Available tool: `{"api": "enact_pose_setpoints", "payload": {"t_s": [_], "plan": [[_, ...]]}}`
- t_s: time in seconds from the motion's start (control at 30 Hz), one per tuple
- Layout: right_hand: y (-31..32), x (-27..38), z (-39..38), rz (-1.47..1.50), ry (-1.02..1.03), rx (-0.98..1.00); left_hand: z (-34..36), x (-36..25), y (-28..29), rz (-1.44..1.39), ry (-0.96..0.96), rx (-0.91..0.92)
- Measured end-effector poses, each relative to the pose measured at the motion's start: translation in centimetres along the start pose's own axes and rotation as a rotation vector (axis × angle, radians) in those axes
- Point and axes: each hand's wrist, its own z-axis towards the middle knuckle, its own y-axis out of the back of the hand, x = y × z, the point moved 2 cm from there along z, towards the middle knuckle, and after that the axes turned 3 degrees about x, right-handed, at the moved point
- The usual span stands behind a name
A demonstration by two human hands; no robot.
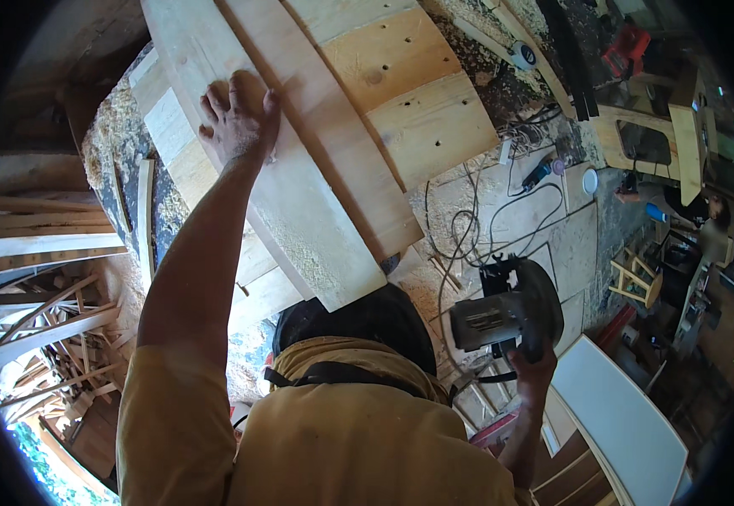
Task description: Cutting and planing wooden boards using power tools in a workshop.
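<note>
My left hand (239, 116) lies flat with its fingers apart on a long, thick pale board (312, 223). Sawdust is scattered over the near end of that board. Alongside it, to the right, is a second, pinker plank (346, 139). Both lie across wider light wood pieces (426, 118) dotted with dark holes. Off to the right of my body, my right hand (534, 367) is closed round the handle of a circular saw (489, 320). The saw is held away from the boards, and its dark round guard faces right.
Black cable (459, 244) loops over the floor on the right, near a blue power tool (538, 175). A tape measure (523, 56) lies at the far right. Wood offcuts (72, 354) are heaped left. A white panel (624, 413) stands lower right; a person (708, 211) is beyond.
</note>
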Motion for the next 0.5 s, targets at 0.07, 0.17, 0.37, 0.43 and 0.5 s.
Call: {"api": "enact_pose_setpoints", "payload": {"t_s": [0.07,0.17,0.37,0.43,0.5], "plan": [[-1.9,1.2,-0.3,-0.003,0.116,0.033,0.3,0.4,-0.1,-0.003,-0.007,-0.01],[-3.6,3.5,-1.2,-0.055,0.262,0.078,0.1,0.1,0.0,-0.032,-0.016,-0.023],[-7.2,6.4,-1.7,0.021,0.551,0.258,0.1,0.5,0.0,-0.033,-0.015,-0.051],[-8.4,7.6,-1.7,-0.019,0.594,0.262,0.2,0.5,-0.2,-0.002,-0.024,-0.078],[-9.8,7.5,-1.6,0.003,0.546,0.347,0.2,0.6,-0.3,-0.031,-0.027,-0.074]]}}
